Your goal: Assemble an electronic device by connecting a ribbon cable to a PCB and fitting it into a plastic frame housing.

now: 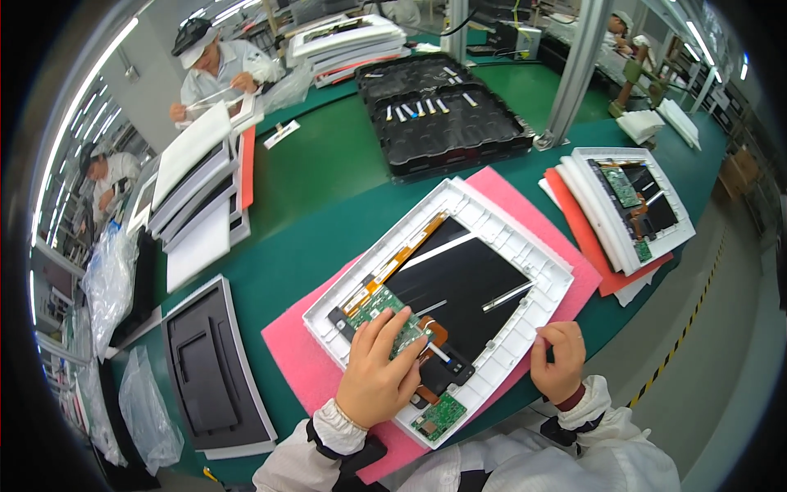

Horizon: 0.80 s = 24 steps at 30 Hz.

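Observation:
A white plastic display housing (pixel 508 344) lies tilted on a pink foam sheet (pixel 287 348), its open back facing up. Inside it are a black panel (pixel 463 279), a green circuit board (pixel 379 307), an orange flat strip (pixel 414 250) and a smaller green board (pixel 439 418) at the near corner. My left hand (pixel 379 377) rests on the larger circuit board, fingers stretched out, partly covering it and the brown ribbon cable (pixel 434 330). Just off the housing's right edge, my right hand (pixel 561 359) is closed, thumb against curled fingers; anything between them is too small to make out.
On the green table, a dark grey back cover (pixel 209 369) lies left, below stacked white housings (pixel 193 164). A black tray (pixel 443 111) with small ribbon cables sits ahead. Another housing (pixel 631 205) is stacked on foam at right. Across the table, a person (pixel 217 70) handles parts.

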{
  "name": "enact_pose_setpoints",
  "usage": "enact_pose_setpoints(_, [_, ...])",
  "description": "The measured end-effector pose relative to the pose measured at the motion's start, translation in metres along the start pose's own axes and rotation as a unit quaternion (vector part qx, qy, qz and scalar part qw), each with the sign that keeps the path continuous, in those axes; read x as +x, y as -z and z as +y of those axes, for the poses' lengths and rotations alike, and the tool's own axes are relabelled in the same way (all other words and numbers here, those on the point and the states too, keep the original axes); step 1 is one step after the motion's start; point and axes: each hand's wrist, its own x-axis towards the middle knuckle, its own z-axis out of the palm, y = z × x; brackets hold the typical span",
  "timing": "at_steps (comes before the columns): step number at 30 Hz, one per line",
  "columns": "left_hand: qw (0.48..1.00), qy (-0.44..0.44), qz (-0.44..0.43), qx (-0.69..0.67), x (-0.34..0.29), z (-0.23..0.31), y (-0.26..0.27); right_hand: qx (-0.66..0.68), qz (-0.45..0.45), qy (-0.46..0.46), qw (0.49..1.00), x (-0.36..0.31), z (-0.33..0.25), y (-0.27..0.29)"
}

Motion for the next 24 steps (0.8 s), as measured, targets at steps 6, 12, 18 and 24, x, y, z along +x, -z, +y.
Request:
enact_pose_setpoints(6, [1.000,-0.005,0.005,0.005,0.002,-0.001,-0.003,-0.016,0.010,0.006,1.000,-0.001,0.002,-0.001])
enact_pose_setpoints(12, [1.000,0.006,0.024,-0.017,0.001,0.000,0.002,-0.010,0.004,0.006,1.000,0.000,0.001,-0.004])
enact_pose_setpoints(18, [1.000,-0.010,0.020,-0.016,-0.001,-0.004,-0.005,0.007,-0.007,-0.011,1.000,-0.007,0.004,-0.002])
enact_pose_setpoints(24, [0.997,-0.027,0.032,-0.062,-0.015,-0.003,0.004,0.040,-0.033,-0.028,0.998,-0.012,0.002,0.003])
